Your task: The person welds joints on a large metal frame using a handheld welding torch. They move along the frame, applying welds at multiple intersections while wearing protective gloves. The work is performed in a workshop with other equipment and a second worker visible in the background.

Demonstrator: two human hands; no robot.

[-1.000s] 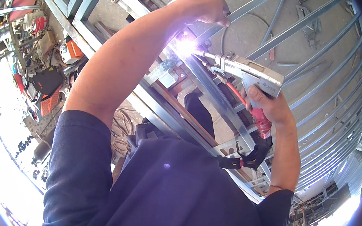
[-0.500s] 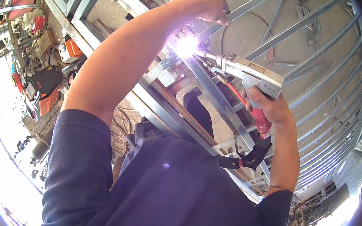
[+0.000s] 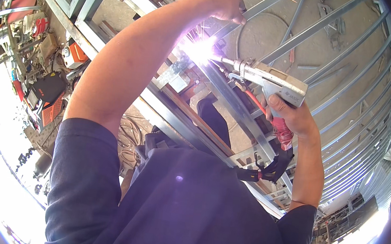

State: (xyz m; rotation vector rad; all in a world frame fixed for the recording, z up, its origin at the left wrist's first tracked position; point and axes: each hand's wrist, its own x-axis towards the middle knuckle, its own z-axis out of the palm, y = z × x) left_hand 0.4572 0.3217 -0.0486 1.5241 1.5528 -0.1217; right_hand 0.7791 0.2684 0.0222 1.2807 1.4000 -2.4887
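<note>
My right hand [image 3: 287, 115] grips the grey handle of a pistol-shaped welding gun [image 3: 271, 80], its nozzle pointing left. A red-wrapped section and black cable hang below the grip. At the nozzle tip a white-violet glare with flying sparks hides the joint where metal tubes meet. That glare lies at the upper end of a long square metal tube [image 3: 236, 97]. Beyond it, my left hand [image 3: 227, 5] is bent over another square tube [image 3: 265, 3], fingers curled at its edge; the underside of the grip is hidden. My left forearm passes close beside the sparks.
A frame of parallel metal bars [image 3: 353, 69] spreads to the right. A cable [image 3: 268, 15] curves across the floor beyond. On the left are an orange-and-white machine [image 3: 75, 54], a black case [image 3: 49, 87] and clutter. Coiled hose [image 3: 129, 136] lies near my body.
The glare has widened slightly leftward, with longer sparks rising from it. Both hands and the welding gun hold nearly the same places.
</note>
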